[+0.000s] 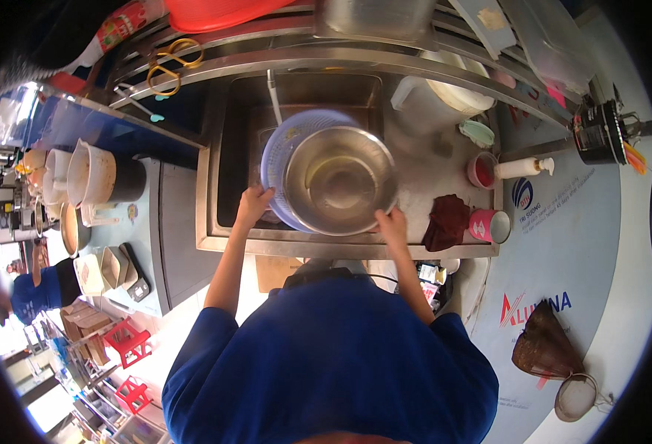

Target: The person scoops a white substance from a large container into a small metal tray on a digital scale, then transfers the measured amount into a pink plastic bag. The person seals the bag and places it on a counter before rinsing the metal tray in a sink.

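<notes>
My left hand point(255, 206) grips the near left rim of a lavender plastic colander point(275, 166). Partly over the colander, and hiding much of it, is a round stainless steel bowl point(341, 180). Its rim is held at the near right by my right hand point(391, 226). Inside the bowl I see only bare, shiny metal with a yellowish reflection or tint. Both vessels are above the stainless steel sink point(354, 91), overlapping its basin and right drainboard. A thin faucet spout point(274, 97) comes down behind the colander.
On the drainboard point(415, 161) are a dark red cloth point(447, 222), a pink can point(489, 226), a small pink bowl point(482, 170) and a translucent pitcher point(423, 102). Overhead runs a metal rack point(348, 55) with yellow-handled scissors point(175, 66). A counter with tubs point(90, 172) stands left; a person point(37, 291) is beyond.
</notes>
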`<control>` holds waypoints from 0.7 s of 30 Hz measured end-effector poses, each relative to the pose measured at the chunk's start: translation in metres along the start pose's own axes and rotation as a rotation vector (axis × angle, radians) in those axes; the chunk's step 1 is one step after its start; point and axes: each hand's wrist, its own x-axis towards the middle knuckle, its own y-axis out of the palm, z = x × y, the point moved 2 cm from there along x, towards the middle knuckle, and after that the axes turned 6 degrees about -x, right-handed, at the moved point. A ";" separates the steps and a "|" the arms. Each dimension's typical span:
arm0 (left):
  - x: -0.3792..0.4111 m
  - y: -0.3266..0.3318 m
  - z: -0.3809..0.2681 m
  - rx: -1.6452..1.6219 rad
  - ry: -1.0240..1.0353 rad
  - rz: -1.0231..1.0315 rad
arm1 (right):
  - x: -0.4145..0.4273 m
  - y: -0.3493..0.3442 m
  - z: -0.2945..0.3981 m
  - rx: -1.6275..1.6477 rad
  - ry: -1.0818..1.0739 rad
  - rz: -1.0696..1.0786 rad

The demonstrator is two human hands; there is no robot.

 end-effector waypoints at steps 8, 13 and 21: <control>-0.043 0.145 -0.049 -0.528 -0.038 0.532 | -0.053 -0.129 0.112 -0.470 -0.159 -0.429; -0.034 0.265 -0.032 -0.733 -0.315 0.790 | -0.040 -0.185 0.066 -0.397 -0.155 -0.524; -0.036 0.257 -0.057 -0.077 0.067 0.869 | -0.036 -0.204 0.012 -0.375 0.281 -0.332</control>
